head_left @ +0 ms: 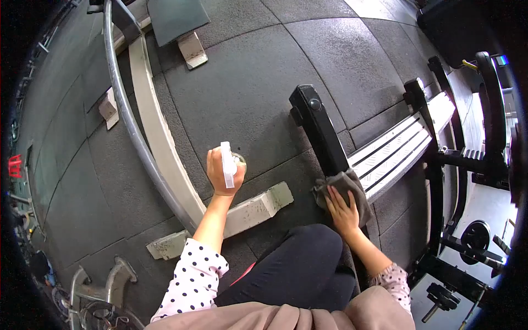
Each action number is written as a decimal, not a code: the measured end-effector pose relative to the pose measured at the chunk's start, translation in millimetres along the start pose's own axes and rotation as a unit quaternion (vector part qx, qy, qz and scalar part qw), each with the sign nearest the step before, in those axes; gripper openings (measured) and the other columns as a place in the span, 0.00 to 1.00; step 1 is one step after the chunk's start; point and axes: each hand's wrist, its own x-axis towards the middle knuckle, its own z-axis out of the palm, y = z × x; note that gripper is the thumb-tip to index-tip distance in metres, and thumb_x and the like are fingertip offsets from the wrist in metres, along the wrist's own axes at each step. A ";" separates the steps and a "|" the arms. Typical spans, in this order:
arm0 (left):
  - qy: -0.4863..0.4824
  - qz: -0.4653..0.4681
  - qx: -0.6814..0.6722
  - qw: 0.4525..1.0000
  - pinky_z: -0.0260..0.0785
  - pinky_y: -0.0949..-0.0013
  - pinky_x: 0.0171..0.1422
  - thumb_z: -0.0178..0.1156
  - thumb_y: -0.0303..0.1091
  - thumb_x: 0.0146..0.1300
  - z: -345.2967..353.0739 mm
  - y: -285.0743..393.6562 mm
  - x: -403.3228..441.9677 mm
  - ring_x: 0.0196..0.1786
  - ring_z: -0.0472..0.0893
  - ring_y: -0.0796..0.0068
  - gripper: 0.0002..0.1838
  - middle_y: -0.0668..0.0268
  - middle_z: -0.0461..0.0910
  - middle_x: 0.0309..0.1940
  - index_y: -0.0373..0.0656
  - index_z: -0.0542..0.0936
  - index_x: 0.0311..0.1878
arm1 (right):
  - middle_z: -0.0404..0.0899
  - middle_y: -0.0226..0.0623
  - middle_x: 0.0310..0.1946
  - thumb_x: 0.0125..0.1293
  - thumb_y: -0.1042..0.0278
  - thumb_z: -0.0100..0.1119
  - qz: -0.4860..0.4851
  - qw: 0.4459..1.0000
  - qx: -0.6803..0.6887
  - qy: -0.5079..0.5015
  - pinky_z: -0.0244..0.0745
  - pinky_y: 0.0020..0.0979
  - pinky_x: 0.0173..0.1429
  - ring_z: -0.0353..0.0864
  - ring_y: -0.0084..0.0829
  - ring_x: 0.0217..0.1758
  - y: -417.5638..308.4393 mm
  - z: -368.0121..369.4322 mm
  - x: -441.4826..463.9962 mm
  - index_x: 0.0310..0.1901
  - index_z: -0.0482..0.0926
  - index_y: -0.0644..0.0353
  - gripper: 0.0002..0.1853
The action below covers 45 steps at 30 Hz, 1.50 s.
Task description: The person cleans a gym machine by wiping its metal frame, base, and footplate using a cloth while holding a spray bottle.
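Note:
My left hand is closed around a spray bottle with a white trigger head; most of the bottle's body is hidden beneath the hand. On the right, my right hand presses a grey-brown cloth over the near part of a black metal beam. Its fingers are spread over the cloth, which drapes down both sides of the beam. The beam has a round knob or cap near its far end.
A ridged silver step plate joins a black frame at right. At left, a curved grey tube runs beside a cream metal rail with a crosswise foot. Weight plates sit far right. Dark rubber tiles cover the floor.

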 end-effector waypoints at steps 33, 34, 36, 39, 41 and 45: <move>-0.006 -0.045 -0.044 0.998 0.69 0.56 0.49 0.60 0.25 0.43 4.9 -18.2 -10.1 0.41 0.77 0.55 0.22 0.60 0.74 0.35 0.40 0.71 0.46 | 0.60 0.36 0.73 0.51 0.72 0.56 0.261 0.951 0.166 -0.007 0.55 0.56 0.73 0.54 0.47 0.78 -40.1 -13.9 -236.0 0.54 0.82 0.37 0.26; -0.005 -0.046 -0.045 0.998 0.69 0.56 0.49 0.60 0.25 0.43 4.5 -16.5 -9.3 0.40 0.77 0.55 0.22 0.60 0.74 0.35 0.40 0.71 0.46 | 0.60 0.37 0.73 0.50 0.73 0.56 0.266 0.948 0.177 0.006 0.55 0.55 0.74 0.54 0.47 0.78 -38.4 -8.3 -233.0 0.55 0.81 0.37 0.28; 0.002 -0.045 -0.047 0.998 0.69 0.56 0.49 0.60 0.25 0.44 5.1 -15.1 -8.6 0.41 0.77 0.56 0.21 0.59 0.75 0.35 0.40 0.72 0.46 | 0.60 0.39 0.73 0.50 0.75 0.55 0.275 0.940 0.199 0.032 0.55 0.54 0.74 0.54 0.47 0.77 -28.8 -9.7 -193.0 0.59 0.79 0.37 0.32; -0.001 -0.048 -0.045 0.998 0.70 0.56 0.50 0.60 0.25 0.45 6.1 -21.0 -12.5 0.41 0.77 0.56 0.21 0.59 0.75 0.35 0.39 0.72 0.46 | 0.59 0.40 0.73 0.51 0.77 0.54 0.234 0.946 0.205 0.085 0.57 0.50 0.74 0.55 0.47 0.77 -4.9 -14.9 -101.6 0.62 0.75 0.37 0.34; -0.005 -0.048 -0.045 0.998 0.70 0.57 0.50 0.60 0.25 0.45 7.6 -24.6 -13.1 0.41 0.77 0.57 0.21 0.59 0.75 0.36 0.38 0.72 0.46 | 0.59 0.40 0.73 0.53 0.75 0.54 0.234 0.945 0.189 0.128 0.59 0.48 0.73 0.56 0.46 0.77 5.8 -17.4 -29.8 0.64 0.73 0.36 0.34; 0.006 -0.034 -0.035 0.999 0.70 0.57 0.50 0.60 0.25 0.45 5.7 -18.4 -9.8 0.41 0.77 0.58 0.22 0.60 0.75 0.37 0.37 0.72 0.47 | 0.58 0.40 0.73 0.58 0.69 0.56 0.234 0.936 0.185 0.187 0.63 0.47 0.69 0.59 0.48 0.74 25.3 -18.6 112.4 0.69 0.66 0.33 0.35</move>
